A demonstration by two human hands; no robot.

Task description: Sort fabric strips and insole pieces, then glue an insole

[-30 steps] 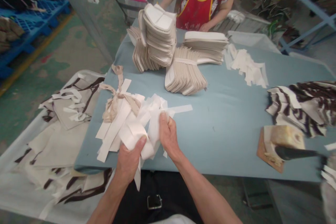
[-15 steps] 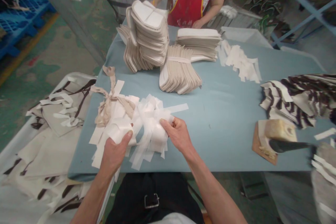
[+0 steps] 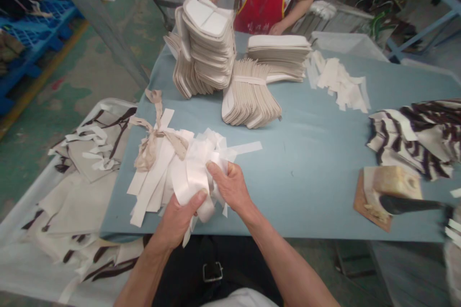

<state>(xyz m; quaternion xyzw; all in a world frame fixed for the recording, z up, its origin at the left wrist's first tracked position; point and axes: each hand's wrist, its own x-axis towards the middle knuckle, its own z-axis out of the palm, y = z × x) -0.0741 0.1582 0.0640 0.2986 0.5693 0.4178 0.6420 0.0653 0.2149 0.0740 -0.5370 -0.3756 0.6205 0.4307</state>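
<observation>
Near the table's front edge, my left hand (image 3: 180, 216) is closed on a bunch of white strips (image 3: 190, 177), thumb on top. My right hand (image 3: 232, 184) pinches more of the thin white strips at their right side, close beside the left. The two handfuls overlap, so I cannot tell where one ends. Left of them lies a pile of flat white strips (image 3: 151, 189), spread on the table. A knotted beige cloth strip (image 3: 153, 139) rests on the upper part of that pile. One translucent strip (image 3: 247, 147) sticks out to the right behind my right hand.
Stacked beige pieces (image 3: 209, 53) and a banded bundle (image 3: 250, 93) stand at the back of the blue table (image 3: 306, 177). A dark-handled tool (image 3: 399, 201) lies right on a board. A bin of cut pieces (image 3: 72, 206) is at left. A person in a red apron (image 3: 261, 5) stands opposite.
My left hand has moved right, carrying its white strips off the pile and up against those in my right hand. The right hand has shifted slightly left.
</observation>
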